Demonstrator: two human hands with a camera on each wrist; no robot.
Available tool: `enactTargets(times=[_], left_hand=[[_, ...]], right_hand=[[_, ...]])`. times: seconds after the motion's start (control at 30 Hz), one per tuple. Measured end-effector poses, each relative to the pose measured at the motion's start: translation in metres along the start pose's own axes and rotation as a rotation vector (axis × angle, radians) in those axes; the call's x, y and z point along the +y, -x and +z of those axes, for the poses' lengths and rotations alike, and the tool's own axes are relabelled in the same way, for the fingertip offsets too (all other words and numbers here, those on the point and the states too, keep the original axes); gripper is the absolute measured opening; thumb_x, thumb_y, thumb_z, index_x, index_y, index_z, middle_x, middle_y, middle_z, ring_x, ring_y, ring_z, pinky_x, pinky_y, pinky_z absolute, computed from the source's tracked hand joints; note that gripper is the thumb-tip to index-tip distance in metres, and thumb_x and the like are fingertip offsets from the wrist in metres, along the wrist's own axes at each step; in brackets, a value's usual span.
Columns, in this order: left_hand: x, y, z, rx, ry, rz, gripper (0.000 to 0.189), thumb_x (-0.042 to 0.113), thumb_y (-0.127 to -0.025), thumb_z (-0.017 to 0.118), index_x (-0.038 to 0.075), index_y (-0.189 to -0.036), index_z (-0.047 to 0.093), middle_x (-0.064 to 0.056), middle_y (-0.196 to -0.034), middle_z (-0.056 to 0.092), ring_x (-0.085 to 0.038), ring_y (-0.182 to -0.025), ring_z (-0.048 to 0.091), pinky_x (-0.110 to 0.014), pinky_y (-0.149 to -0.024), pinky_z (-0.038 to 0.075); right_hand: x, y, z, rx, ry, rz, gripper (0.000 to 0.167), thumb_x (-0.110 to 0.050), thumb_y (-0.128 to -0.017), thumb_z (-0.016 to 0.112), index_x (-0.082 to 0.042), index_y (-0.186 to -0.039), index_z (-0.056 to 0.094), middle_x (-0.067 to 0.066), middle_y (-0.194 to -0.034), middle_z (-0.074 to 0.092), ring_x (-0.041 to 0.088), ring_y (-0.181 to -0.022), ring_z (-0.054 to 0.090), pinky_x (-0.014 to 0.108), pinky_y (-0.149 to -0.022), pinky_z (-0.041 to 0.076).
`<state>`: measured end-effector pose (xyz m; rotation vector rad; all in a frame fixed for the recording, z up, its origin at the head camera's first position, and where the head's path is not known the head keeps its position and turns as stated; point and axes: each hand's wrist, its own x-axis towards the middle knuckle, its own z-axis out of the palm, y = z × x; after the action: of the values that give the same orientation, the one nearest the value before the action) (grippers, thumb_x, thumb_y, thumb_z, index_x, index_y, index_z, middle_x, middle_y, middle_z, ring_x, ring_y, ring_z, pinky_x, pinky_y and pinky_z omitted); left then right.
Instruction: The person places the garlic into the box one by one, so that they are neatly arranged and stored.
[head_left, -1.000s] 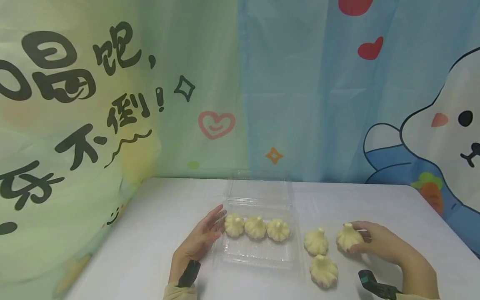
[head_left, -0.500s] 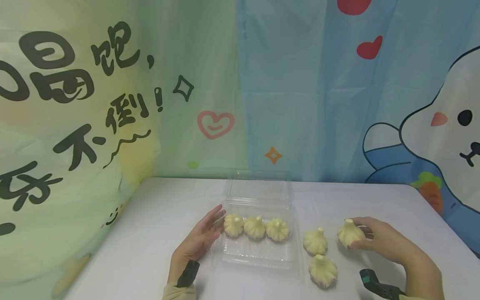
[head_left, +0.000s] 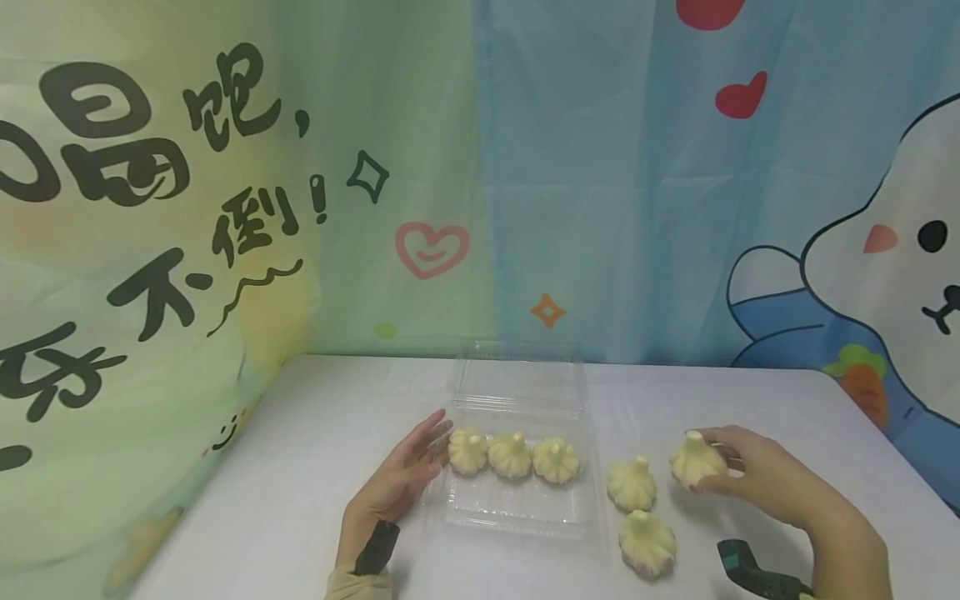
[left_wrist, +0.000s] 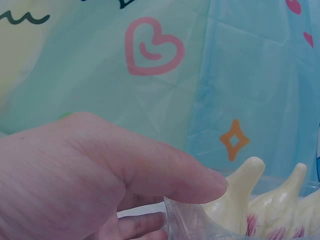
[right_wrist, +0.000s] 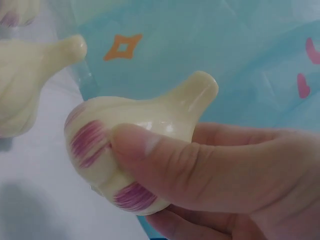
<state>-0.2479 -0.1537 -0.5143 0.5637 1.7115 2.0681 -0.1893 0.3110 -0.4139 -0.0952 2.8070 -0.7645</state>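
Observation:
My right hand (head_left: 757, 467) pinches a garlic bulb (head_left: 696, 462) between thumb and fingers, above the table to the right. In the right wrist view the held bulb (right_wrist: 145, 145) is cream with purple streaks, its stem up and tilted right. Two more bulbs, a rear one (head_left: 632, 485) and a front one (head_left: 648, 543), lie on the table left of that hand. My left hand (head_left: 401, 475) rests its extended fingers along the left side of an open clear plastic box (head_left: 517, 510). Inside the box, three bulbs (head_left: 511, 456) stand in a row.
The box's clear lid (head_left: 517, 375) lies folded back toward the rear edge of the white table (head_left: 360, 392). Behind the table hangs a printed cloth (head_left: 562, 183) with hearts and a cartoon animal.
My right hand has raised the garlic bulb slightly off the table, and its shadow shows below. The left hand and the box have stayed in place.

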Motion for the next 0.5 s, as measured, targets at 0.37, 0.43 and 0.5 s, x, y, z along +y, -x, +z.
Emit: enactTargets(times=[0.37,0.43,0.5], left_hand=[[-0.001,0.0,-0.001,0.003,0.001,-0.003,0.081,0.003,-0.089,0.058,0.013,-0.153,0.011,-0.015,-0.16,0.008,-0.033,-0.147,0.013,-0.035,-0.119,0.021],[-0.001,0.0,-0.001,0.002,0.004,0.001,0.08,0.002,-0.089,0.058,0.013,-0.153,0.011,-0.015,-0.16,0.008,-0.033,-0.147,0.012,-0.034,-0.119,0.021],[-0.001,0.0,-0.001,-0.002,0.007,0.003,0.08,0.002,-0.089,0.057,0.012,-0.153,0.011,-0.015,-0.16,0.008,-0.033,-0.147,0.012,-0.033,-0.119,0.022]], right_hand=[[-0.026,0.008,-0.002,0.056,0.022,-0.11,0.078,-0.048,-0.073,0.074,-0.002,-0.132,0.052,0.025,-0.131,0.053,0.045,-0.115,0.054,0.055,-0.089,0.052],[-0.031,0.008,-0.001,0.067,0.022,-0.126,0.075,-0.045,-0.074,0.075,-0.003,-0.131,0.053,0.023,-0.129,0.055,0.043,-0.115,0.054,0.055,-0.09,0.052],[-0.036,0.009,0.001,0.081,0.025,-0.144,0.072,-0.043,-0.074,0.075,-0.005,-0.131,0.054,0.021,-0.128,0.056,0.041,-0.115,0.055,0.054,-0.091,0.052]])
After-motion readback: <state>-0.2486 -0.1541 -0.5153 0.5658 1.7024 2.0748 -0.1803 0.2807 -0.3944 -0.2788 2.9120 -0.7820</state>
